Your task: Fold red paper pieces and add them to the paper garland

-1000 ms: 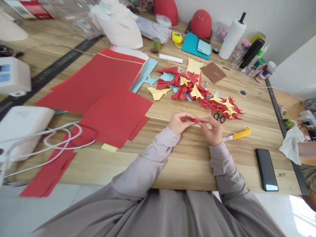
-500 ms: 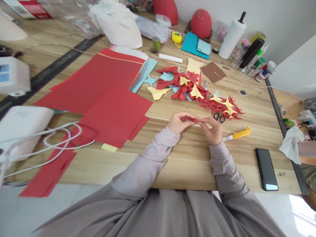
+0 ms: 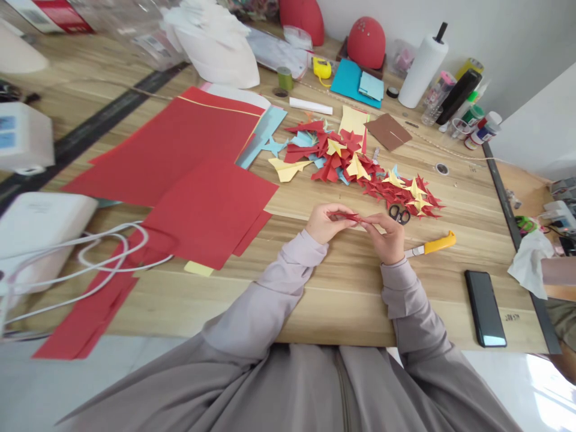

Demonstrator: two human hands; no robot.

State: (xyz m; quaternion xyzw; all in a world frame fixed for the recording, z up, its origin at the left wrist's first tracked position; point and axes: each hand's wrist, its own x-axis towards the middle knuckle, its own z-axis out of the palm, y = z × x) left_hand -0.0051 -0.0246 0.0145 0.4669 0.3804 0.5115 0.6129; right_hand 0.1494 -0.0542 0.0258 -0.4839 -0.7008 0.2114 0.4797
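Between my two hands is a small piece of folded red paper (image 3: 345, 216), seen nearly edge-on. My left hand (image 3: 327, 224) is closed round its left part. The thumb and fingers of my right hand (image 3: 387, 236) pinch its right end. Just beyond my hands lies a heap of folded paper shapes (image 3: 333, 157), mostly red with some yellow and blue. Black-handled scissors (image 3: 399, 214) lie close to my right hand. A yellow-handled utility knife (image 3: 434, 244) rests to the right of that wrist.
Large red paper sheets (image 3: 211, 216) spread over the left of the wooden table, with white cables (image 3: 112, 252) and a white box (image 3: 45, 234) beside them. A phone (image 3: 485, 309) lies front right. Bottles (image 3: 483, 132) stand at the back right. Another person's arm (image 3: 558, 271) shows at the right edge.
My hands keep almost the same place and grip. The red paper between them looks slightly flatter, its layers less spread at the right end.
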